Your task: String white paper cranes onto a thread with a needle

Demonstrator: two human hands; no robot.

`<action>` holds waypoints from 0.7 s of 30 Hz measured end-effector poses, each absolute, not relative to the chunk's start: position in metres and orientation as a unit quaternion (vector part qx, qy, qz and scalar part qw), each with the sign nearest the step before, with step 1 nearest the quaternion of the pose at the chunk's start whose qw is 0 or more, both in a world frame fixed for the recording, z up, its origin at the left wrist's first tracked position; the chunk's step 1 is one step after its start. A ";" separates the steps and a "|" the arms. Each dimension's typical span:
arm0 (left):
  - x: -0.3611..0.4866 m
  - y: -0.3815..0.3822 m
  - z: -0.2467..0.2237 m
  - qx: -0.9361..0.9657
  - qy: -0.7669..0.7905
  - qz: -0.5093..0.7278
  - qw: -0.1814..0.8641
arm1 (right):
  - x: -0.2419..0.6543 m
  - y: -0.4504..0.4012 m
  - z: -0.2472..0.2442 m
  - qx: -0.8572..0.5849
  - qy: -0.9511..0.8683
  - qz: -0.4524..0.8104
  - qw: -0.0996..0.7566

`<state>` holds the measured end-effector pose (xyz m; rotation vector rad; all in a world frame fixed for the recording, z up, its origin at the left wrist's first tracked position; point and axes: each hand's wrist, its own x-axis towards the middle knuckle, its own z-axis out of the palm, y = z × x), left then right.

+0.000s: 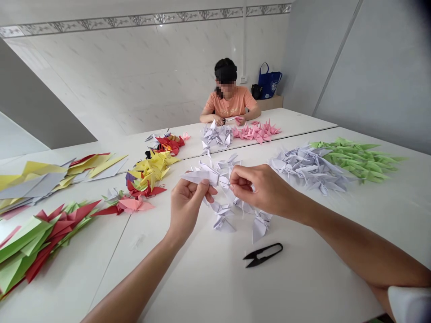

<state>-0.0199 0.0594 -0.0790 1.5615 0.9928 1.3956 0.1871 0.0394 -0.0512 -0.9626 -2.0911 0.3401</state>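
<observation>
Left hand pinching a folded white piece between thumb and fingers, raised over the white table; right hand just beside the piece's inner end, fingers curled closed, anything fine within them too small to tell. Below and beyond lie white paper figures; nearer the wearer, black snips. Likely faults: too firm a pinch could crease the piece, a sharp sideways pull could tear it, and a lowered wrist could crush figures beneath. Farther right, a green pile; opposite, a co-worker.
</observation>
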 end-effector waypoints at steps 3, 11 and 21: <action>-0.021 0.055 -0.077 0.685 0.372 0.553 0.295 | 0.186 0.039 -0.051 -0.380 -0.819 0.147 0.403; -0.029 0.049 -0.071 0.779 0.284 0.559 -0.031 | 0.186 0.044 -0.050 -0.307 -0.810 0.252 0.430; -0.034 0.052 -0.061 0.786 0.183 0.569 -0.158 | 0.180 0.047 -0.063 -0.231 -0.800 0.212 0.511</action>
